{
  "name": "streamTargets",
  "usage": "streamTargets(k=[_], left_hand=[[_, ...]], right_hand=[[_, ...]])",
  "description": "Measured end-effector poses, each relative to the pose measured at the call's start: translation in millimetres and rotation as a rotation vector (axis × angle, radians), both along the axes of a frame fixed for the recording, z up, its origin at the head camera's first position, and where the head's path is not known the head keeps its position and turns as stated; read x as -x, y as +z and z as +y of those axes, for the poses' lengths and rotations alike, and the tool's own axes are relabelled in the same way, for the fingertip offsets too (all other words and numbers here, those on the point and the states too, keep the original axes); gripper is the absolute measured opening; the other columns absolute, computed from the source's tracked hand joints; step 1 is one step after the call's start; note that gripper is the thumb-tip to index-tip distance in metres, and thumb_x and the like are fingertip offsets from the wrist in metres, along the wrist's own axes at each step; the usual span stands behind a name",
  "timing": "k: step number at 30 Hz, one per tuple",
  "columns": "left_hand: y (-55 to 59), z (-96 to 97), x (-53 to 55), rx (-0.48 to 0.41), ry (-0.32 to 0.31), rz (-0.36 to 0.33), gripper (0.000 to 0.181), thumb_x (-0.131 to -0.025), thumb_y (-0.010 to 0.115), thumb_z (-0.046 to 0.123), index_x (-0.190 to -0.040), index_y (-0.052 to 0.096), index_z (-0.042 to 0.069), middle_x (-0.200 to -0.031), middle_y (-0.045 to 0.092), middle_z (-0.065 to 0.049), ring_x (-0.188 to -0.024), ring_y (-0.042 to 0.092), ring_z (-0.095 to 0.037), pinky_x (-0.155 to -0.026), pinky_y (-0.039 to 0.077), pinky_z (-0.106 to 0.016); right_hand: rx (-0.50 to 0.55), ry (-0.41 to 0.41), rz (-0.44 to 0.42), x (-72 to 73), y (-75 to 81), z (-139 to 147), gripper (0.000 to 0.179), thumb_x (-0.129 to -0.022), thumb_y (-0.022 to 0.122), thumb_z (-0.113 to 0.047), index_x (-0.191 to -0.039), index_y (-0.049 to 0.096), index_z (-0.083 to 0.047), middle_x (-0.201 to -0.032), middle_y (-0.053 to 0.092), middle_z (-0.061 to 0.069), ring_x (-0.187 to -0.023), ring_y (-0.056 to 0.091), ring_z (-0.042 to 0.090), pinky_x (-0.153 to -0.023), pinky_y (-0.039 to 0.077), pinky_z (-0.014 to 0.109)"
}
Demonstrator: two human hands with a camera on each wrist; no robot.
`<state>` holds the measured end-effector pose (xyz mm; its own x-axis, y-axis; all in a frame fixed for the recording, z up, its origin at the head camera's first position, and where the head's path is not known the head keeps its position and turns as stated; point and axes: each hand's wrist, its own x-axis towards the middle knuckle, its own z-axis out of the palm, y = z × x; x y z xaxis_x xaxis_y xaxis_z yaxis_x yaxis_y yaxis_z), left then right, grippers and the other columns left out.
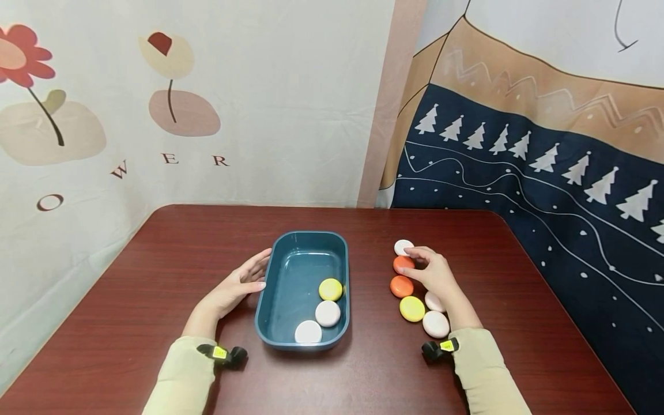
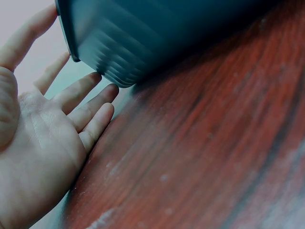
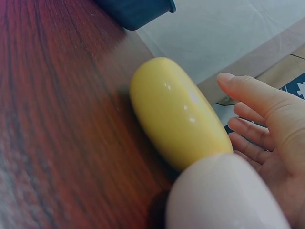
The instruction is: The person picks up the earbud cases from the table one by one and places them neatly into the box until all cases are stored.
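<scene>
A blue-green rectangular bin stands on the table with a yellow disc and two white discs inside. My left hand is at the bin's left side, its fingers straight and the fingertips touching the wall, as the left wrist view also shows. To the right of the bin, my right hand reaches over a group of discs, thumb and fingers apart around an orange disc. Its fingertips overlap a white disc; contact is unclear.
Nearer me lie a second orange disc, a large yellow disc and a white disc. A pale disc is partly hidden by my right wrist. Printed cloth hangs behind the brown table.
</scene>
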<state>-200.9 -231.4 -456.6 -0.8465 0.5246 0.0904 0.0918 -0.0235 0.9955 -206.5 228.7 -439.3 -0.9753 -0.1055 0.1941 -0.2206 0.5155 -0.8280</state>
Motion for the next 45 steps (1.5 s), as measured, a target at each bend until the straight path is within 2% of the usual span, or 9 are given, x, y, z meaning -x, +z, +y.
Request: streamTargets(k=[6,15,21,31,45], left_hand=[[0.9,0.3,-0.2,0.009,0.006,0.000,0.073,-0.091,0.058,0.002,-0.153,0.019,0.008,-0.154,0.021,-0.021,-0.137,0.028,-0.027,-0.100,0.034,-0.020],[2.6,0.5,-0.2,0.015,0.015,-0.010,0.074,-0.091,0.059,0.004,-0.153,0.019,0.008,-0.154,0.021,-0.020,-0.139,0.021,-0.037,-0.100,0.034,-0.019],[2.5,-0.3,0.4,0.016,0.016,-0.009,0.074,-0.091,0.059,0.004,-0.153,0.019,0.008,-0.154,0.021,-0.020,-0.139,0.022,-0.035,-0.100,0.034,-0.019],[2.8,-1.2,-0.3,0.013,0.013,-0.009,0.074,-0.091,0.059,0.003,-0.153,0.018,0.008,-0.154,0.020,-0.021,-0.139,0.023,-0.032,-0.100,0.034,-0.019],[3.2,1.0,-1.8,0.003,0.007,-0.009,0.075,-0.091,0.059,0.003,-0.153,0.017,0.005,-0.154,0.018,-0.023,-0.135,0.030,-0.019,-0.100,0.033,-0.019]], right_hand=[[-0.001,0.003,-0.013,0.7,-2.9,0.9,0.049,-0.080,0.079,-0.014,-0.123,0.063,0.000,-0.119,0.061,0.016,-0.107,0.057,0.032,-0.093,0.044,0.046],[-0.002,0.012,-0.050,3.2,-5.7,2.4,0.049,-0.080,0.079,-0.015,-0.124,0.062,-0.001,-0.120,0.061,0.015,-0.110,0.056,0.032,-0.095,0.044,0.045],[-0.008,0.013,-0.050,3.7,-5.8,2.0,0.048,-0.080,0.079,-0.014,-0.123,0.063,-0.001,-0.119,0.061,0.016,-0.109,0.056,0.033,-0.094,0.044,0.046],[-0.001,-0.010,-0.116,4.6,-6.4,2.5,0.048,-0.081,0.077,-0.011,-0.125,0.061,0.000,-0.119,0.060,0.018,-0.110,0.055,0.033,-0.094,0.044,0.046],[-0.045,-0.005,-0.125,2.6,-6.4,3.5,0.049,-0.082,0.076,-0.010,-0.126,0.059,0.001,-0.122,0.060,0.019,-0.113,0.055,0.034,-0.096,0.043,0.045]])
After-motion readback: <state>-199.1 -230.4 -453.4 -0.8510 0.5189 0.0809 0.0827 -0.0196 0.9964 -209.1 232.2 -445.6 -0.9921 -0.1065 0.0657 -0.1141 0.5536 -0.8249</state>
